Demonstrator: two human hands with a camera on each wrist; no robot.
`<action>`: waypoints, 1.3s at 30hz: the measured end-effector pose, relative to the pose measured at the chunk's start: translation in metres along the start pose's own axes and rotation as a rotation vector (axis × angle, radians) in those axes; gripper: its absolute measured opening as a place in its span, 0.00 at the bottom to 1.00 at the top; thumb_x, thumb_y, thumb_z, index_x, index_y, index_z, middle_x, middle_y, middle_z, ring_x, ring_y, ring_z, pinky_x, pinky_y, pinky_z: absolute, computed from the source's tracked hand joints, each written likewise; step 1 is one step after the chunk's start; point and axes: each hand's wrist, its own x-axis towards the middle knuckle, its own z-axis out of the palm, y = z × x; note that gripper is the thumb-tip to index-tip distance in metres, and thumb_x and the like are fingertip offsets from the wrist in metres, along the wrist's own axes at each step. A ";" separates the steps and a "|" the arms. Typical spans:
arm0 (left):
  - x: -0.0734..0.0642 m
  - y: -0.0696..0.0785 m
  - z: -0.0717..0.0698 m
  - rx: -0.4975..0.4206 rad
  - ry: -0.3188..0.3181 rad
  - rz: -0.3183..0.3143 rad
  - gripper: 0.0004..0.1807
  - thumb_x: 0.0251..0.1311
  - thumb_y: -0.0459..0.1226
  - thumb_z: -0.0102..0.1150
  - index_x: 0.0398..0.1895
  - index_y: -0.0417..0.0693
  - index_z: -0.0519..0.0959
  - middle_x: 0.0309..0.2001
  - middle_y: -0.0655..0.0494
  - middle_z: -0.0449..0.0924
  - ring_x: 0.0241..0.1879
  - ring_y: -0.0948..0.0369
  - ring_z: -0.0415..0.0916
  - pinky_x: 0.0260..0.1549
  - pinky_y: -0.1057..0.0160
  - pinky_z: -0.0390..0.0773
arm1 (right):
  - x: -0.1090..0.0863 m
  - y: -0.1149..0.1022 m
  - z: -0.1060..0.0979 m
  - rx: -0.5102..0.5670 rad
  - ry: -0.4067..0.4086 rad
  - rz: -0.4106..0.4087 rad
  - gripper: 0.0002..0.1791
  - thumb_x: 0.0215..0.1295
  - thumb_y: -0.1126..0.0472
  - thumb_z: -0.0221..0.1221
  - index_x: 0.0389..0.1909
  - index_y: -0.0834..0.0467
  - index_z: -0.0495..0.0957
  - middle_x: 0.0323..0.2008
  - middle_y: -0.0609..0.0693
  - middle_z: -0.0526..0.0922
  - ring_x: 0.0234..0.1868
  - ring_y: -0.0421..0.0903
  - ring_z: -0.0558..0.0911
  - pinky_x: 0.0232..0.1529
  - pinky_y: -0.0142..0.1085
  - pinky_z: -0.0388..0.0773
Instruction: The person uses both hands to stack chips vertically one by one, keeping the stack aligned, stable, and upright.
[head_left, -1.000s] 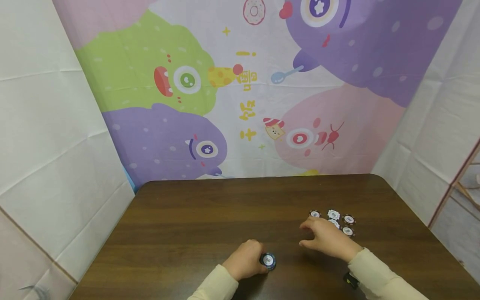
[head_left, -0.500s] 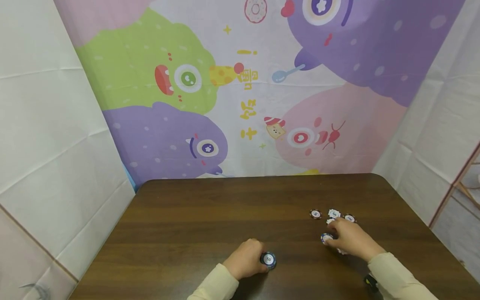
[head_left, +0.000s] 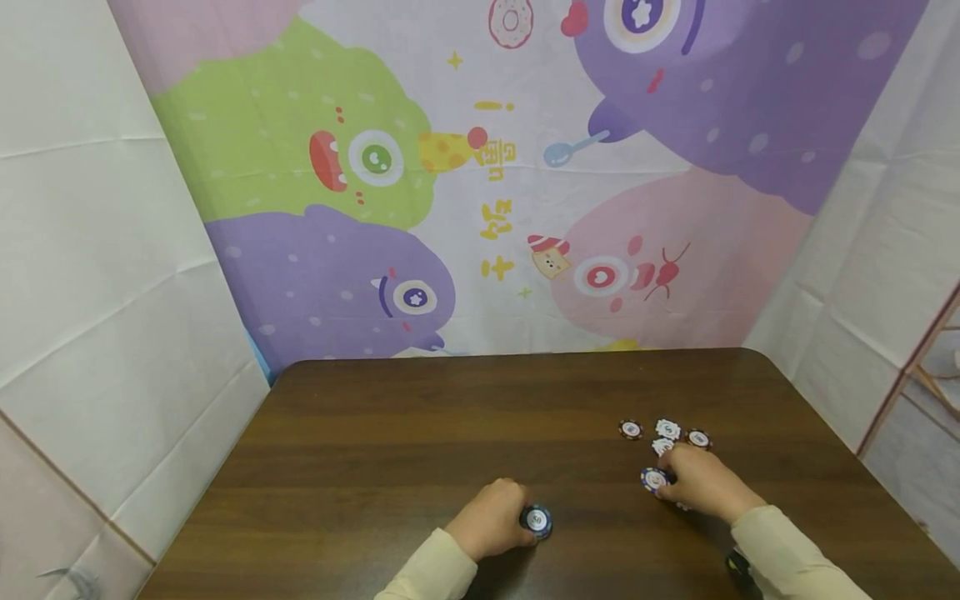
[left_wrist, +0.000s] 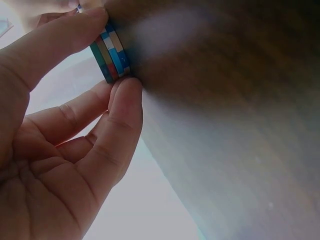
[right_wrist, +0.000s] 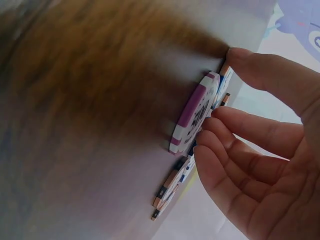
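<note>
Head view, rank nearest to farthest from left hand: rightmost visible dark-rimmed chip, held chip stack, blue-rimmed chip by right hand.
1. Chip stack: pinched in the left hand.
2. Blue-rimmed chip: off to the right, at the right hand.
3. Dark-rimmed chip: farther right, just beyond the right hand.

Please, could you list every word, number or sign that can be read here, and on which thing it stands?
"干饭" and "!": yellow, turned sideways, on the wall cloth; the character between them is uncertain.
"50", probably: on the blue-edged chip at the left hand.
Purple-edged chip: dark marks, too slanted to read surely.
Other chips near the right hand: too small or blurred.
</note>
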 end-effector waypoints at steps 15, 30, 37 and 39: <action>0.000 -0.001 0.001 0.001 0.005 0.006 0.14 0.38 0.39 0.77 0.21 0.50 0.77 0.22 0.65 0.71 0.27 0.68 0.67 0.28 0.68 0.69 | 0.003 -0.002 0.003 0.001 -0.005 -0.008 0.14 0.51 0.58 0.71 0.17 0.51 0.74 0.18 0.41 0.69 0.19 0.38 0.66 0.23 0.35 0.64; 0.000 0.001 0.000 -0.003 0.001 -0.016 0.14 0.38 0.40 0.78 0.23 0.49 0.79 0.23 0.64 0.71 0.27 0.67 0.67 0.28 0.67 0.70 | 0.015 -0.019 0.001 0.017 -0.040 0.007 0.12 0.51 0.58 0.71 0.24 0.57 0.76 0.21 0.43 0.72 0.22 0.40 0.68 0.25 0.37 0.66; 0.000 0.001 0.000 -0.005 0.000 -0.018 0.14 0.38 0.40 0.78 0.23 0.49 0.78 0.23 0.64 0.71 0.27 0.67 0.67 0.28 0.67 0.69 | 0.022 -0.037 -0.001 -0.005 0.002 -0.075 0.12 0.50 0.57 0.71 0.29 0.57 0.79 0.25 0.43 0.75 0.25 0.38 0.69 0.28 0.37 0.70; 0.000 0.001 0.000 -0.006 -0.001 -0.020 0.14 0.38 0.40 0.77 0.23 0.49 0.78 0.23 0.64 0.71 0.27 0.67 0.67 0.28 0.67 0.69 | 0.024 -0.043 -0.002 -0.001 0.024 -0.119 0.12 0.50 0.57 0.71 0.30 0.58 0.80 0.26 0.43 0.77 0.26 0.37 0.70 0.29 0.37 0.71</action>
